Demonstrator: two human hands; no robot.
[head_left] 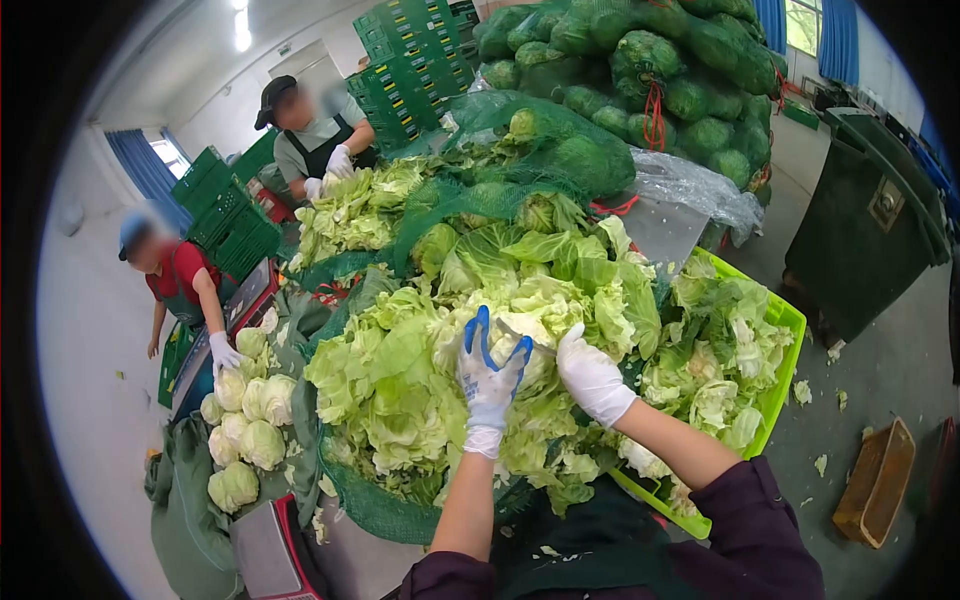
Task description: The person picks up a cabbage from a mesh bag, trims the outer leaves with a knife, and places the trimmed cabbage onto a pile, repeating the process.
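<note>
My left hand (488, 372), in a white glove with blue fingertips, has its fingers spread against a pale cabbage head (532, 325) in the middle of a leaf heap. Just right of it, my right hand (592, 378), in a white glove, is closed around a knife; its handle is hidden and only a thin bit of blade shows toward the cabbage. Loose green leaves (375, 375) surround both hands, lying on green netting (375, 512). More leaves fill a lime-green crate (783, 375) on the right.
Trimmed cabbages (262, 444) lie at the left, near a scale (270, 550). Two people in aprons (318, 130) (185, 275) work beyond. Netted cabbages (690, 95) are piled at the back. A dark bin (865, 225) and a brown crate (875, 483) stand on the right.
</note>
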